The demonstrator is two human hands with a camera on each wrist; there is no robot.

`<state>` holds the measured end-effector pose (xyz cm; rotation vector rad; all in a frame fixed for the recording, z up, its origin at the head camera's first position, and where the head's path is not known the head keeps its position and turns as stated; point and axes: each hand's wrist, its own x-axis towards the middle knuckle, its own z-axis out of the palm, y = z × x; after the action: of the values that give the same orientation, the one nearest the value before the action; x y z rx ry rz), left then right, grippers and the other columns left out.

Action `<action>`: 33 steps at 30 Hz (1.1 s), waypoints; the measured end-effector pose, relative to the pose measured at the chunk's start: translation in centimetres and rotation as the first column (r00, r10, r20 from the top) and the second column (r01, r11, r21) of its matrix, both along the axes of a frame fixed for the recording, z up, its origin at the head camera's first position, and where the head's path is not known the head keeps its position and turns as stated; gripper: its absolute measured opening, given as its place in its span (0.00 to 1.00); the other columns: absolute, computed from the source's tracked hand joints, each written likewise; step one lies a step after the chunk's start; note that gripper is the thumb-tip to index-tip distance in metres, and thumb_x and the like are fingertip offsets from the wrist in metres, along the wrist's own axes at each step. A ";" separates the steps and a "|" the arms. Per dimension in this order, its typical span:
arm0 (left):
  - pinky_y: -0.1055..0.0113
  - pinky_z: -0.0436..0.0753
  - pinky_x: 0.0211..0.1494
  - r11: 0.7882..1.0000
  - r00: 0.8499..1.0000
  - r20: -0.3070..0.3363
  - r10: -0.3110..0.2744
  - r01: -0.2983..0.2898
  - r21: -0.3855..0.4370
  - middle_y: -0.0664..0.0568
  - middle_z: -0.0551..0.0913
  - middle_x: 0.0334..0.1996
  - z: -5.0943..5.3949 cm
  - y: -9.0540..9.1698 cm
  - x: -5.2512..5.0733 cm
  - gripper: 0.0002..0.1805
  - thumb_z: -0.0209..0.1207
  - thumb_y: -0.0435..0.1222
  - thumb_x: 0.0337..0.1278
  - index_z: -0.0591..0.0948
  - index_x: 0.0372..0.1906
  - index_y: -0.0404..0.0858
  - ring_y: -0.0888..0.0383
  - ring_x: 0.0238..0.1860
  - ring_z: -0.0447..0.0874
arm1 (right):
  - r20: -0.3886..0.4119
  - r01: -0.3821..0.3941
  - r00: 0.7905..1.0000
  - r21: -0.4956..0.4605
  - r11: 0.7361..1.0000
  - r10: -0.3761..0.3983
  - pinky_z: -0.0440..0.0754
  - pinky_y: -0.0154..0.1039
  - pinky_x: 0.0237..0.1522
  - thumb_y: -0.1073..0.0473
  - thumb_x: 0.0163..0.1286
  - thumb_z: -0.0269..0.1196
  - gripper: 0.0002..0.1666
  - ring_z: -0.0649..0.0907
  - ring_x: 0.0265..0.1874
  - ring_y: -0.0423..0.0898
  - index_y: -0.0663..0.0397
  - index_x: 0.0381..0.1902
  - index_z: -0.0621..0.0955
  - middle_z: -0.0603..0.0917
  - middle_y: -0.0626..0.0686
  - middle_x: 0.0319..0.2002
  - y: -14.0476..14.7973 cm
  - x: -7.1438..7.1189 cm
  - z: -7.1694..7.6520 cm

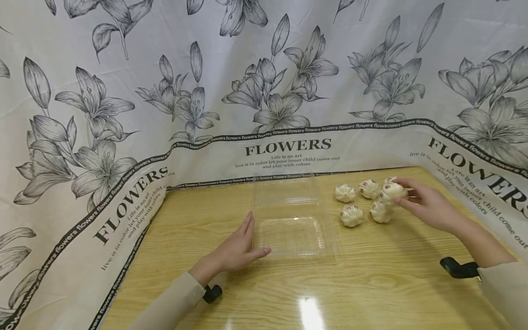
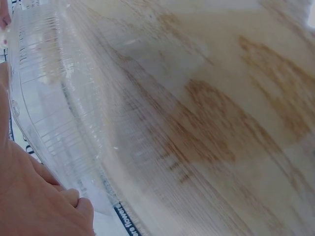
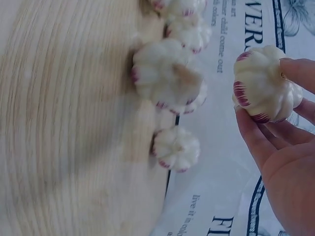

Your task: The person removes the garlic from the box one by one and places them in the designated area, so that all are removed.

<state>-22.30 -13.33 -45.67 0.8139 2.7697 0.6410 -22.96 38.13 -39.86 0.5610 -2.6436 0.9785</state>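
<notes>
A clear plastic clamshell box [image 1: 330,245] lies on the table with its lid [image 1: 284,190] folded back toward the curtain. My left hand [image 1: 239,245] rests against the box's left side, fingers extended and thumb out along the front edge. In the left wrist view, the see-through box wall [image 2: 54,103] stands beside the hand. On the right, my right hand [image 1: 431,206] pinches a white garlic bulb [image 3: 263,83] with purple streaks, lifted off the table. Several similar garlic bulbs [image 1: 352,216] lie just left of and below it; one behind is partly hidden.
The wooden table [image 1: 198,206] is bounded at the back and both sides by a white curtain [image 1: 198,165] with flower prints and lettering. Dark wrist mounts [image 1: 458,268] stick out near both sleeves.
</notes>
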 end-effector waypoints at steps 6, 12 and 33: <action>0.51 0.57 0.81 1.000 1.000 -0.002 0.001 -0.001 -0.006 0.44 0.29 0.83 -0.1 0.0 0.0 0.60 0.46 0.71 0.67 0.36 0.82 0.34 0.45 0.81 0.43 | 0.006 0.013 1.000 0.007 1.000 -0.013 0.71 0.10 0.44 0.68 0.74 0.63 0.31 0.69 0.45 0.14 0.70 0.71 0.69 0.76 0.73 0.59 1.7 -0.3 -0.8; 0.51 0.56 0.81 1.000 1.000 0.000 0.001 -0.001 -0.006 0.42 0.31 0.83 0.0 0.0 0.1 0.60 0.46 0.71 0.67 0.35 0.82 0.34 0.44 0.81 0.43 | 0.003 0.028 1.000 0.013 1.000 -0.028 0.69 0.10 0.45 0.69 0.73 0.64 0.30 0.69 0.46 0.14 0.72 0.69 0.70 0.77 0.75 0.58 3.1 -0.5 -1.8; 0.51 0.56 0.81 1.000 1.000 -0.006 0.003 -0.003 -0.011 0.40 0.32 0.83 0.1 0.1 0.1 0.59 0.48 0.69 0.69 0.35 0.82 0.34 0.44 0.81 0.43 | 0.082 -0.004 0.997 0.028 1.000 0.002 0.70 0.11 0.46 0.70 0.70 0.65 0.27 0.67 0.47 0.13 0.76 0.63 0.73 0.77 0.78 0.58 6.0 -1.7 -4.6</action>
<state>-22.21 -13.23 -45.61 0.8105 2.7783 0.6246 -24.68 44.12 -44.50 0.5429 -2.7330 0.9863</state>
